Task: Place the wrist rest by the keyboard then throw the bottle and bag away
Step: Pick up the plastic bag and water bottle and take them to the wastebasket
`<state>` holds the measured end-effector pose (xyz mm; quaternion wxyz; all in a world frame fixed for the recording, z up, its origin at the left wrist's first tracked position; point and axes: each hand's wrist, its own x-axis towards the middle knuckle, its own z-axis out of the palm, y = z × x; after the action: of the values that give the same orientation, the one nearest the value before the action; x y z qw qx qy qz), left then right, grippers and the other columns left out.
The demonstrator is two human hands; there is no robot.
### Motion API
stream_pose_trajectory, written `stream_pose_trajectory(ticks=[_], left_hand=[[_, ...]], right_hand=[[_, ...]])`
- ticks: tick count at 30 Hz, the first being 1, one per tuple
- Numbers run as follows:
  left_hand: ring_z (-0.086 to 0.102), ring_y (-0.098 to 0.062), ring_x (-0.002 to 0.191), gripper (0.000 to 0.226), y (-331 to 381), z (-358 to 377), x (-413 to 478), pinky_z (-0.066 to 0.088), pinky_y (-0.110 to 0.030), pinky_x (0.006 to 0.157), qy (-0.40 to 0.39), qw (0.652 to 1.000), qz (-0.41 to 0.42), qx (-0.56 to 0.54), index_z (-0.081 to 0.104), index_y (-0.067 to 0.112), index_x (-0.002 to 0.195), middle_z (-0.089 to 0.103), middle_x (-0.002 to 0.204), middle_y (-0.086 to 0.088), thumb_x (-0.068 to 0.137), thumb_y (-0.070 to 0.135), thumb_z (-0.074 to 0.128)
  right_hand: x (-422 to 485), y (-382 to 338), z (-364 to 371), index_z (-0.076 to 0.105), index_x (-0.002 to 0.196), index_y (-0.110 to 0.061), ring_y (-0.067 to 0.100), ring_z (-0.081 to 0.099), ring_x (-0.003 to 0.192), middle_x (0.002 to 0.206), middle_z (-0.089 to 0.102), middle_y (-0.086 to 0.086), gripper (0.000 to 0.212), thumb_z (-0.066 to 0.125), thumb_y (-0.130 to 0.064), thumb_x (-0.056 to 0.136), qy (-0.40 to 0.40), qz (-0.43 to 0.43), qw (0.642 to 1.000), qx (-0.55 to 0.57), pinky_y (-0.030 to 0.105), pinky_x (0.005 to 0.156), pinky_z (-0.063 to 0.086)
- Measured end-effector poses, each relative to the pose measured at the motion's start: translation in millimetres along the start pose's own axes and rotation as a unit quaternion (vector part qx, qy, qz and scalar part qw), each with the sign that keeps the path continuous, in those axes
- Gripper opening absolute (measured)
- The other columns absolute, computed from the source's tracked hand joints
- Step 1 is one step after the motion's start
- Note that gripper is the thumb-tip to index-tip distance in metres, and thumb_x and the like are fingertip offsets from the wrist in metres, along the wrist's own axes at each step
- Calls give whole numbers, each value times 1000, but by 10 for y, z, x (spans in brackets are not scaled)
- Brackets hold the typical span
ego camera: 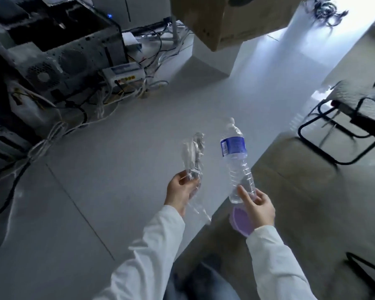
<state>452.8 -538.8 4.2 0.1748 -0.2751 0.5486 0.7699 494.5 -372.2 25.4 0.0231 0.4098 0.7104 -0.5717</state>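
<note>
My left hand (180, 192) grips a crumpled clear plastic bag (193, 155) that sticks up from my fist and trails below it. My right hand (258, 207) holds a clear plastic bottle (236, 156) by its base; the bottle has a blue label and a white cap and leans up and to the left. Both hands hover above the pale floor in front of me. A purple slipper (240, 221) shows under my right wrist. No wrist rest or keyboard is in view.
Open computer cases (52, 50) and a tangle of cables (74, 118) fill the floor at the left. A cardboard box (225, 20) rests on a white block (214, 55) at the top. A black-framed stool (353, 118) stands at the right.
</note>
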Motion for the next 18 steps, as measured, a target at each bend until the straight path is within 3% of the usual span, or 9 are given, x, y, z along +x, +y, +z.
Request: stream_pose_trajectory(ticks=[5, 12, 15, 18], left_hand=[[59, -22, 96, 30, -256, 933, 34, 50, -31, 87, -70, 995, -9, 72, 57, 9, 109, 62, 96, -5, 80, 1, 62], [58, -21, 90, 45, -1023, 2057, 273, 48, -22, 67, -99, 983, -68, 136, 49, -2, 123, 60, 108, -15, 80, 0, 61], [59, -24, 93, 45, -1431, 2347, 468, 50, -30, 76, -97, 979, -99, 153, 49, -3, 123, 60, 109, -14, 80, 0, 61], [59, -27, 98, 47, -1750, 2497, 646, 48, -36, 87, -92, 973, -114, 178, 49, -1, 124, 61, 115, -17, 80, 0, 61]], right_hand=[[296, 135, -830, 53, 121, -3, 18, 56, 93, 103, 60, 10, 58, 74, -26, 72, 88, 39, 993, 66, 25, 85, 41], [1045, 677, -1791, 55, 118, -3, 20, 55, 91, 112, 64, 17, 56, 75, -27, 71, 139, 101, 982, 72, 25, 84, 39], [1363, 1000, -2021, 56, 117, -4, 19, 54, 90, 101, 61, 11, 57, 75, -29, 70, 149, 129, 978, 64, 25, 85, 39], [1577, 1282, -2125, 53, 116, -3, 19, 53, 89, 104, 63, 15, 58, 77, -25, 68, 162, 150, 973, 71, 26, 83, 38]])
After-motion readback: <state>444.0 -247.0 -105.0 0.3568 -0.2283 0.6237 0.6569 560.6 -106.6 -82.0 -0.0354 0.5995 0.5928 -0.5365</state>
